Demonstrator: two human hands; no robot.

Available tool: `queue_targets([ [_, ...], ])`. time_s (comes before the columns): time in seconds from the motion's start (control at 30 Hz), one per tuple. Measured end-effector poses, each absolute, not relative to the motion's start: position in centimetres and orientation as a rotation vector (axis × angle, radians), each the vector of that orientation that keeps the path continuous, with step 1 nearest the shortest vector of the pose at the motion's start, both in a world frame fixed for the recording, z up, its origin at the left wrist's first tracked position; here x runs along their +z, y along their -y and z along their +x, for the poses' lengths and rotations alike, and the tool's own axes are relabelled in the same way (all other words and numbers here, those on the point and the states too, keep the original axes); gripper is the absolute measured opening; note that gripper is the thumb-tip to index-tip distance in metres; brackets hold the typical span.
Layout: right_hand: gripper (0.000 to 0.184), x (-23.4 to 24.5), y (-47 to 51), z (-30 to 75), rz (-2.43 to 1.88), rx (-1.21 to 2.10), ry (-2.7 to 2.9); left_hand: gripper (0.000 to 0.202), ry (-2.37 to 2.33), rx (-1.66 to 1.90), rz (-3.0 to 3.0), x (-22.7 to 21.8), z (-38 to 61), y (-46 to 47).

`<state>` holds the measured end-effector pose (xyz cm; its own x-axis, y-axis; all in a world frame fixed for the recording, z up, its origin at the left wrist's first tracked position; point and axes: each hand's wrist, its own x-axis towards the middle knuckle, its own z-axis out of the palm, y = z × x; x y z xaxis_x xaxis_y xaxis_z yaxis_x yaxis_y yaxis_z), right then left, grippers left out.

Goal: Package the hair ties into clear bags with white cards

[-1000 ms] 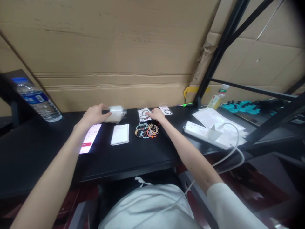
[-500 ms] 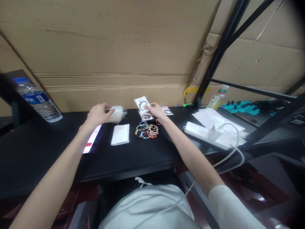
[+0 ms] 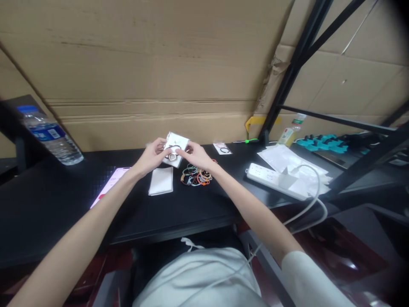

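My left hand [image 3: 152, 157] and my right hand [image 3: 198, 156] meet above the back of the black desk, both pinching a white card [image 3: 177, 140] from its two sides. A dark cord bracelet lies across the card's face, between my thumbs. Whether the card is inside a clear bag is hard to make out. Just below my left hand lies a stack of blank white cards [image 3: 160, 181]. Under my right wrist sits a tangled heap of coloured cord bracelets [image 3: 196, 175]. The clear plastic bags cannot be made out behind my left hand.
A bagged card with a dark bracelet [image 3: 223, 148] lies at the back right. Left of me are a lit phone [image 3: 110, 184] and a water bottle [image 3: 53, 136]. A white power strip [image 3: 264, 174], papers [image 3: 284, 155] and a black metal frame [image 3: 283, 89] stand rightward.
My right hand has carried the card with the bracelet leftward. My left hand has left the pile of clear bags, moved right and taken the card's other side. More of the phone shows.
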<state>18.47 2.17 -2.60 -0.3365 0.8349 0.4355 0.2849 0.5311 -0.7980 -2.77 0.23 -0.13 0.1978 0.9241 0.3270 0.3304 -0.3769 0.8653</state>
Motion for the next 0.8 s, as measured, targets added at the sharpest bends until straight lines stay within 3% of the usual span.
queue_targets([
  [0.3,0.015,-1.7,-1.9,19.9,-0.913,0.197,1.753,0.031,-1.135,0.987,1.749,-0.2,-2.8,0.0],
  [0.53,0.015,-1.8,-2.6,20.0,-0.964,0.195,1.583,0.032,-1.027,0.939,1.550,-0.2,-2.9,0.2],
  [0.67,0.011,-1.3,-2.3,20.5,-0.940,0.134,1.688,0.045,-0.877,0.893,1.388,-0.2,-3.2,0.0],
  [0.8,0.009,-0.6,-2.1,21.0,-0.865,0.278,1.812,0.053,-0.776,0.792,1.283,0.2,-3.3,0.3],
])
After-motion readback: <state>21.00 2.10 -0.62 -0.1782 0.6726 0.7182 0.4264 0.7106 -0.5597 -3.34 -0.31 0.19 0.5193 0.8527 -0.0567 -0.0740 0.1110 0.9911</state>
